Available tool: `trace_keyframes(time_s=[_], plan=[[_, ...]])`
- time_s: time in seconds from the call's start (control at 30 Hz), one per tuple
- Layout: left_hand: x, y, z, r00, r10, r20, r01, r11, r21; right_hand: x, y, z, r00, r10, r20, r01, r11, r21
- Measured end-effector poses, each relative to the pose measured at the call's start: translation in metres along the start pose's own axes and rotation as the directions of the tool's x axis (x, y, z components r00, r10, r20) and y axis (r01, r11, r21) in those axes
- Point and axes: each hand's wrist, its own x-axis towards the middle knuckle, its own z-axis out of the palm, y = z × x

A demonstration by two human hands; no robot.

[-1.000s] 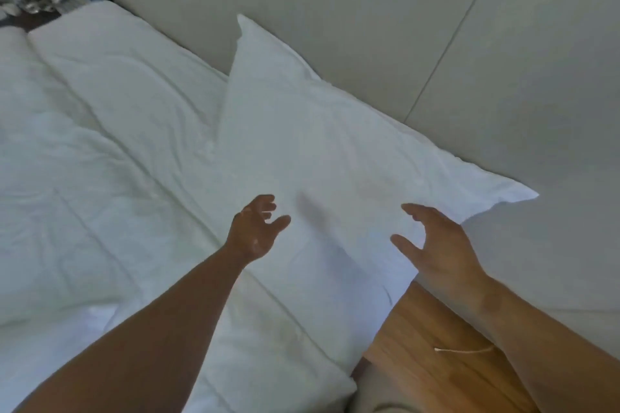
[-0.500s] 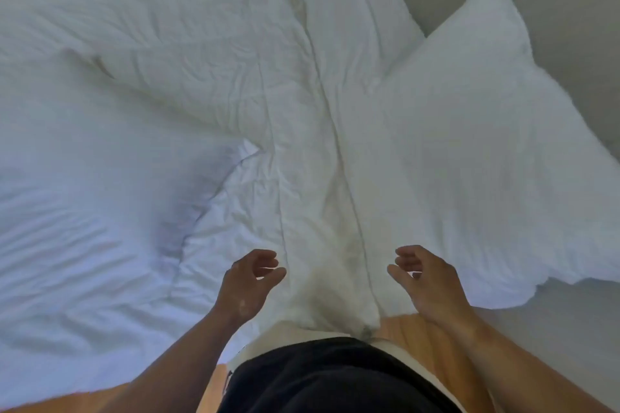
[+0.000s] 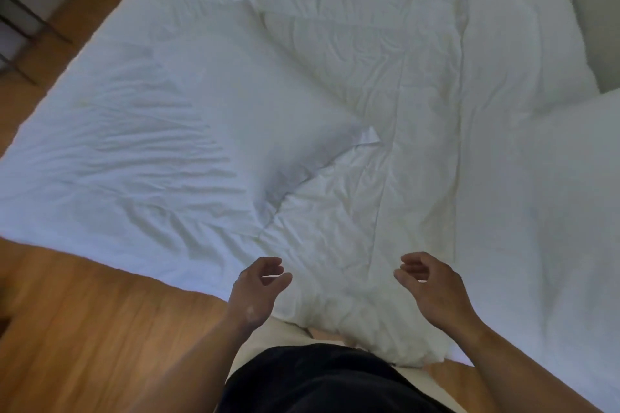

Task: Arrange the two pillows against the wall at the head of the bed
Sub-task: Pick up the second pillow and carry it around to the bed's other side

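fingers [image 3: 275, 270] curled, empty, left pillow [image 3: 161, 131] lying flat, long axis diagonal

A wooden floor [image 3: 84, 329] borders the rumpled white duvet [image 3: 385, 111]; dark metal legs [image 3: 20, 27] stand far left.

Bare forearms, black garment [image 3: 322, 379] below

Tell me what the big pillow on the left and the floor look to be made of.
Large white pillow: woven fabric case, likely cotton, matte; fine creases fan across it, soft filling puffs it up. Orange-brown floor: wood or wood-look laminate, lightly glossy; streaky grain shows, but which is unclear.
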Motion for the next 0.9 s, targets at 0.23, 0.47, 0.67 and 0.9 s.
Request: trace_keyframes(time_s=[0.23,0.47,0.67,0.9], plan=[[0.082,-0.001,-0.078,0.998,-0.056,0.023,0.057,0.998,-0.035,0.075,-0.094,0.047,0.996,0.029,-0.081,-0.028,1.000,0.007],[0.195,0.035,-0.130,0.994,-0.091,-0.056,0.092,0.996,0.009,0.178,-0.181,0.067,0.990,0.083,-0.117,-0.085,0.996,-0.017],[0.279,0.062,-0.116,0.984,-0.140,-0.108,0.141,0.990,-0.004,0.291,-0.222,0.073,0.997,-0.020,-0.078,0.004,0.982,-0.190],[0.361,0.082,-0.095,0.947,-0.157,-0.281,0.125,0.984,-0.129,0.416,-0.249,0.088,0.993,-0.115,0.000,0.109,0.942,-0.317]])
